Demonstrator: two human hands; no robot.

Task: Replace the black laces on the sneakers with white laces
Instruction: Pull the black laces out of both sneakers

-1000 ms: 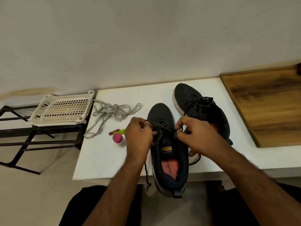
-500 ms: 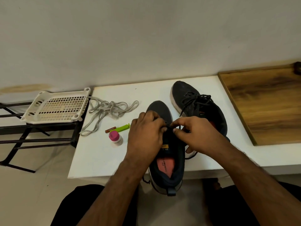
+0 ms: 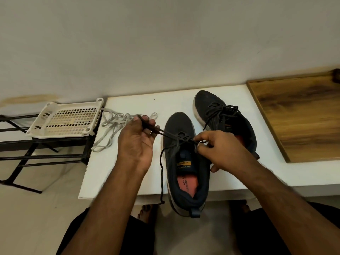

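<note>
White table (image 3: 117, 173) is seen under both hands, extending beyond them to the wall. Wooden board (image 3: 301, 118) lies to the right of the right hand, well apart. White perforated tray (image 3: 64, 119) sits on a black rack (image 3: 24, 155), left of the left hand.

Near sneaker (image 3: 185, 162) is placed between the two hands, toe pointing away, heel overhanging the table edge toward the person; long axis runs away from the body. Far sneaker (image 3: 226, 124) lies just beyond the right hand, fully laced and tied.

Left hand (image 3: 137, 142) is noted with fingers curled round a doubled run of the black lace (image 3: 165, 134), drawn out leftward and away from the eyelets. Right hand (image 3: 223, 151) is noted pinching the lace at the eyelet row on the shoe's right side, other fingers curled. The lace is stretched taut between the two hands, crossing the shoe's long axis. One free end (image 3: 161, 181) hangs beside the shoe, past the table edge.

White laces (image 3: 117, 126) are heaped just beyond the left hand, touching the tray's corner; the left hand is judged nearer to them.

Judgement: unlacing of the near sneaker is in progress. Next pull is expected along the lace's line, leftward, with the right hand bracing the shoe.
</note>
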